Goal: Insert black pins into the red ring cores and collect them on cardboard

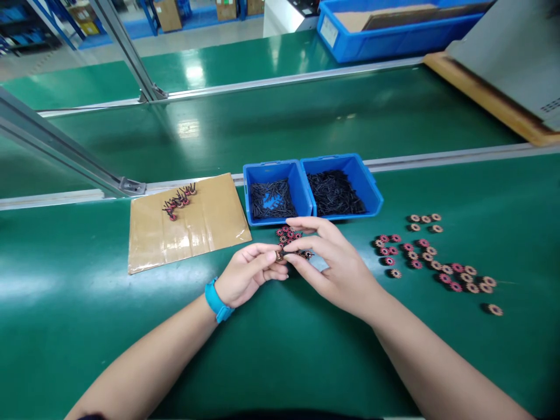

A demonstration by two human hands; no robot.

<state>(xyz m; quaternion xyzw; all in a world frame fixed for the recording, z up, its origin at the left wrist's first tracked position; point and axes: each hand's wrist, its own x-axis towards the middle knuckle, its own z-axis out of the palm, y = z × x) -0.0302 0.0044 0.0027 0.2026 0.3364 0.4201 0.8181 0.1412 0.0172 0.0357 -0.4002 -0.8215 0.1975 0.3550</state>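
My left hand (255, 273), with a turquoise band (217, 300) on its wrist, pinches a small copper-wound coil core (279, 255) between thumb and fingers. From the right, my right hand (329, 256) closes thumb and index finger at the core, on what looks like a thin black tube; the fingers partly cover it. Just behind the hands lies a cluster of red and copper coil cores (286, 234), partly hidden. Beyond them stand two blue bins, the left bin (261, 222) and right bin (371, 189), both holding thin black tubes (335, 192).
A cardboard sheet (210, 224) at left carries several cores with black tubes (179, 201) sticking out. Loose coil cores (426, 256) are spread over the green table (297, 361) at right. Behind are metal rails (262, 84), a blue crate (394, 44) and a grey cabinet (516, 58).
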